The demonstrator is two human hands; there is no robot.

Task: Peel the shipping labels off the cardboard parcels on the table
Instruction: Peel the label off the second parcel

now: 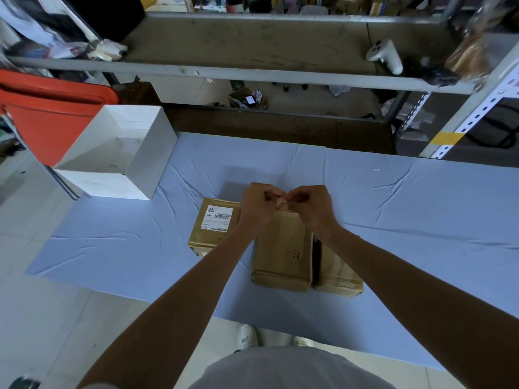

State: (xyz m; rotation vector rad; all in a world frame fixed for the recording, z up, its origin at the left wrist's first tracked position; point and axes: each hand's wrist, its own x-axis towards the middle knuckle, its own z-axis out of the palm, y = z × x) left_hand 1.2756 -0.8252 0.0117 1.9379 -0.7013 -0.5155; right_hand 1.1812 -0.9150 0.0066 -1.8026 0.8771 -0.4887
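View: one wide-angle picture is taken from a camera worn on the person's head.
Facing: the lens is pointed forward and down along both forearms, onto the table [421,197].
Nearness: the table is seen from arm's reach; the left hand [259,205] and right hand [311,206] are framed just above the centre.
Edges: the wearer's torso [292,369] and a shoe [247,336] are caught at 6 o'clock, a shelf [252,43] at 12 o'clock, a white box [146,164] at 10 o'clock.
Spread: the table's left edge is shown splaying outward toward 8 o'clock.
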